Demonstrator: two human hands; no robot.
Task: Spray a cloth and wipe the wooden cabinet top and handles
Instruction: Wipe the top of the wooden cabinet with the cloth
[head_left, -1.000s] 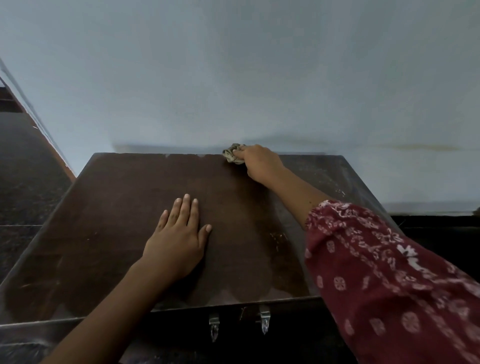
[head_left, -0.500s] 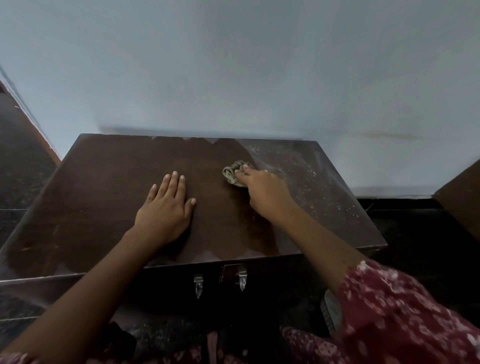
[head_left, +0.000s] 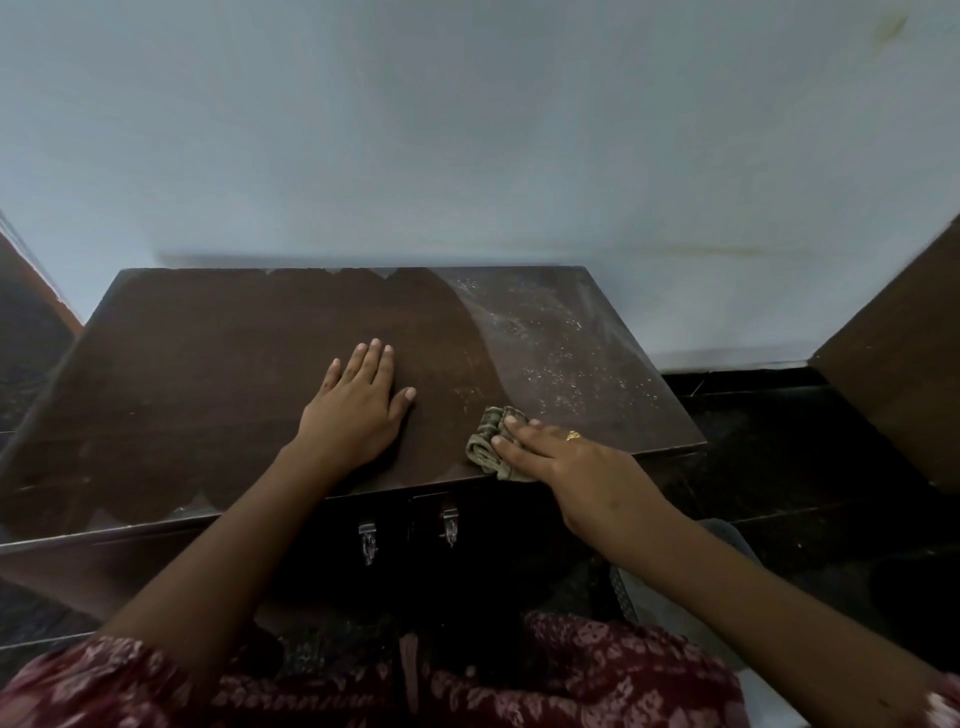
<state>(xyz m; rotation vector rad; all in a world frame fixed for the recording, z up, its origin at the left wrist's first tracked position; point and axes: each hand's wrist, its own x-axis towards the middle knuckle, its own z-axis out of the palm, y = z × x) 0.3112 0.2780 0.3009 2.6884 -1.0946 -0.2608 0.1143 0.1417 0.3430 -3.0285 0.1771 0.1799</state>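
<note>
A dark wooden cabinet top (head_left: 208, 374) fills the middle of the view against a pale wall. Its left and centre look wiped and dark; the right part (head_left: 561, 343) is dusty and speckled. My right hand (head_left: 566, 462) presses a bunched olive cloth (head_left: 485, 441) flat on the top, close to the front edge. My left hand (head_left: 358, 410) rests palm down on the top, fingers spread, holding nothing. Two small metal handles (head_left: 368, 540) (head_left: 450, 525) hang on the cabinet front below the edge. No spray bottle is in view.
A pale blue wall (head_left: 467, 130) stands right behind the cabinet. Another dark wooden piece (head_left: 904, 374) stands at the right, across a gap of dark floor (head_left: 769, 441). My patterned maroon clothing (head_left: 519, 680) fills the bottom of the view.
My right hand has dragged the cloth from the back edge of the top toward the front edge. My left hand has stayed flat in place. The view has pulled back.
</note>
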